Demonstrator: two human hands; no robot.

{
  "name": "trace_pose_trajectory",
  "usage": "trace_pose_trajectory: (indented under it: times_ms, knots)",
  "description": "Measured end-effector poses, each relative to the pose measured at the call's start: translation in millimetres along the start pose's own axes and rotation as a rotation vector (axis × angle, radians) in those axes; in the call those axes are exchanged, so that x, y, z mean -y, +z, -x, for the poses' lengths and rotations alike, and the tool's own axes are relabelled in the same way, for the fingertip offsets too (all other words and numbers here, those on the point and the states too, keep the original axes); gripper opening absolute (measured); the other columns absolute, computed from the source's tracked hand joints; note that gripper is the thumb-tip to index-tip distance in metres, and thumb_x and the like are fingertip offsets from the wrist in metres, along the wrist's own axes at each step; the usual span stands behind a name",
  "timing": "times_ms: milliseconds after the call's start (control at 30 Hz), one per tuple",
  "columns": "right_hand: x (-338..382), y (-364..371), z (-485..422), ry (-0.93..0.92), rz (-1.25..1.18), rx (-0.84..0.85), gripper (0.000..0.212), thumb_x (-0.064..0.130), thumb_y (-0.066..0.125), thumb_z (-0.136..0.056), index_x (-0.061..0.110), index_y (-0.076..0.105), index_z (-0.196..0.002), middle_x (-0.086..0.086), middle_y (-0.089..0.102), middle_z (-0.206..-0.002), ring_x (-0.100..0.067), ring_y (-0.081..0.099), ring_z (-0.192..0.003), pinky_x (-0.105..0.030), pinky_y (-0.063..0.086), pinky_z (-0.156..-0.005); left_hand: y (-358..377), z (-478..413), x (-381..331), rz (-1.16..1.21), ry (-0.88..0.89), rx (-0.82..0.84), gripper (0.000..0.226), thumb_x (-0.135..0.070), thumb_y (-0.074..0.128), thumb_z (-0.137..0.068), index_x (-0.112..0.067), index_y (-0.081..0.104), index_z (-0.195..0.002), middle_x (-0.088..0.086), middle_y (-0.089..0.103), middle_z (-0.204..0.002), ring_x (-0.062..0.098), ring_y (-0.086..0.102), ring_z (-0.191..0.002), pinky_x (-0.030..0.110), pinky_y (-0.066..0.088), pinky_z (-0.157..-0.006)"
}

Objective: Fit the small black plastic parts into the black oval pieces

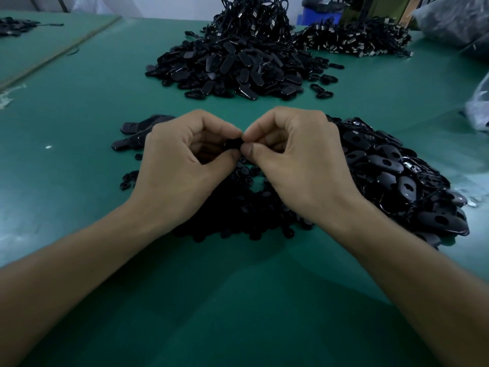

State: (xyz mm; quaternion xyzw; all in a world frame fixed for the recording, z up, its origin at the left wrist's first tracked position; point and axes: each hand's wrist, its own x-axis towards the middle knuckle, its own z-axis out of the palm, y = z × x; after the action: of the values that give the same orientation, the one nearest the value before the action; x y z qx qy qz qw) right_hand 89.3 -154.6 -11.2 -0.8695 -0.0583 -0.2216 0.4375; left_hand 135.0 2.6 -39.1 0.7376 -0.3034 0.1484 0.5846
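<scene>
My left hand (182, 157) and my right hand (299, 160) meet fingertip to fingertip over the green table. Between them they pinch a black oval piece (232, 143), mostly hidden by the fingers. Whether a small part is also held I cannot tell. A heap of small black plastic parts (238, 207) lies under and just behind my wrists. A big pile of black oval pieces with round holes (397, 176) sits right of my right hand. A few oval pieces (135, 133) lie left of my left hand.
A larger mound of black oval pieces (238, 67) lies further back at centre, with a tangle of black cords and metal ends (354, 41) behind it. Clear plastic bags (476, 107) sit at the right edge. A blue bin (320, 14) stands beyond the green table (238, 300).
</scene>
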Motion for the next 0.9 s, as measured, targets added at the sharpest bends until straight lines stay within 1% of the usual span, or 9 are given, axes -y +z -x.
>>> trace_pose_trajectory:
  times_ms: [167,300,467,600,667,733,800,867,900]
  knots:
    - [0.1,0.0,-0.1,0.070,-0.050,-0.005,0.023,0.011,0.077,-0.085,0.030,0.065,-0.078,0.011,0.067,-0.066,0.002,0.062,-0.061,-0.009,0.044,-0.056,2.3,1.7,-2.4,-0.083,0.033,-0.013,0.031,-0.016,0.075,-0.081,-0.043,0.066,-0.095,-0.014,0.075,-0.091,0.006,0.073,-0.082,0.019,0.056,-0.075]
    - [0.9,2.4,0.0,0.084,-0.064,-0.041,0.024,0.013,0.075,-0.087,0.031,0.062,-0.079,0.012,0.065,-0.068,0.002,0.061,-0.063,-0.010,0.043,-0.056,4.5,2.4,-4.4,-0.134,0.078,-0.050,0.033,-0.017,0.076,-0.083,-0.044,0.064,-0.098,-0.016,0.074,-0.089,0.005,0.072,-0.082,0.020,0.057,-0.077]
    - [3.1,6.0,3.3,0.030,-0.021,-0.076,0.026,0.009,0.076,-0.086,0.029,0.062,-0.079,0.012,0.065,-0.068,0.002,0.063,-0.067,-0.009,0.046,-0.059,3.2,2.0,-3.6,-0.152,0.087,-0.067,0.036,-0.013,0.076,-0.083,-0.045,0.065,-0.096,-0.020,0.073,-0.093,0.003,0.072,-0.081,0.018,0.056,-0.076]
    - [3.9,7.0,4.2,-0.006,0.002,-0.099,0.027,0.007,0.078,-0.084,0.028,0.062,-0.077,0.015,0.063,-0.065,0.003,0.063,-0.068,-0.008,0.046,-0.058,2.4,2.5,-2.9,-0.168,0.087,-0.070,0.035,-0.013,0.074,-0.083,-0.044,0.064,-0.095,-0.020,0.074,-0.090,0.003,0.072,-0.081,0.017,0.056,-0.076]
    - [4.2,7.7,5.2,-0.022,0.018,-0.084,0.024,0.004,0.074,-0.086,0.025,0.065,-0.080,0.015,0.064,-0.068,0.004,0.064,-0.072,-0.007,0.047,-0.061,2.2,2.5,-2.7,-0.195,0.090,-0.076,0.033,-0.014,0.075,-0.084,-0.043,0.065,-0.095,-0.020,0.073,-0.088,0.002,0.071,-0.080,0.016,0.055,-0.074]
    - [5.1,8.5,6.2,-0.037,0.045,-0.053,0.020,0.002,0.068,-0.090,0.022,0.070,-0.087,0.016,0.067,-0.077,0.004,0.064,-0.078,-0.007,0.050,-0.066,2.1,2.0,-2.2,-0.215,0.082,-0.091,0.030,-0.016,0.077,-0.085,-0.043,0.065,-0.093,-0.021,0.072,-0.087,0.001,0.071,-0.078,0.015,0.055,-0.073]
    - [6.1,9.3,7.0,-0.056,0.069,-0.023,0.019,0.003,0.065,-0.092,0.020,0.074,-0.093,0.013,0.069,-0.082,0.001,0.066,-0.079,-0.012,0.053,-0.071,1.5,1.1,-1.6,-0.240,0.074,-0.107,0.029,-0.019,0.076,-0.085,-0.044,0.064,-0.090,-0.024,0.072,-0.086,-0.001,0.070,-0.076,0.013,0.053,-0.070]
    - [6.8,9.0,7.4,-0.077,0.079,0.010,0.021,0.002,0.064,-0.092,0.019,0.075,-0.095,0.010,0.071,-0.083,-0.002,0.067,-0.078,-0.018,0.054,-0.073,0.9,0.0,-0.6,-0.251,0.061,-0.108,0.029,-0.018,0.074,-0.084,-0.045,0.063,-0.088,-0.027,0.071,-0.089,-0.003,0.069,-0.074,0.010,0.051,-0.069]
    - [7.0,8.7,7.3,-0.082,0.079,0.027,0.021,0.002,0.063,-0.091,0.020,0.075,-0.095,0.010,0.072,-0.084,-0.002,0.067,-0.079,-0.018,0.055,-0.074,0.5,-0.5,0.0,-0.253,0.055,-0.106,0.028,-0.018,0.073,-0.083,-0.045,0.063,-0.087,-0.028,0.071,-0.089,-0.004,0.068,-0.073,0.009,0.050,-0.068]
